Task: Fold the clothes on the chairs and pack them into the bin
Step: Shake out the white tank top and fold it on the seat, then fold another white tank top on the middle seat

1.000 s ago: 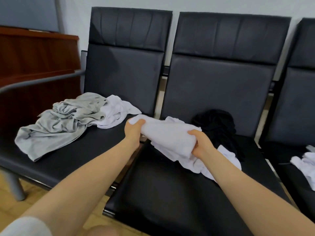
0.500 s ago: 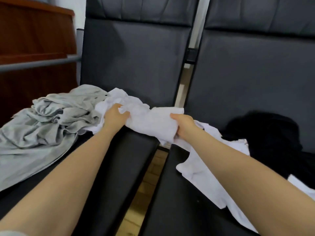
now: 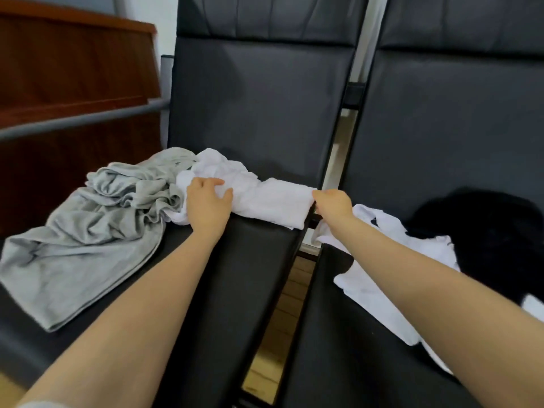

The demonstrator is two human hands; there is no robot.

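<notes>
A folded white garment lies on the back right part of the left chair's seat. My left hand holds its left end between thumb and fingers, where it meets a crumpled white garment. My right hand has its fingers curled on the fold's right edge, at the gap between the chairs. A crumpled grey garment covers the left of that seat. Another white garment and a black garment lie on the right chair. No bin is in view.
The black backrests stand close behind the clothes. A grey metal armrest bar runs along the left, with a reddish wooden cabinet behind it. Wooden floor shows through the gap between the two seats.
Both hands carried the folded white garment left from above the right chair and lowered it onto the left chair's seat beside the crumpled white garment. The view has moved closer.
</notes>
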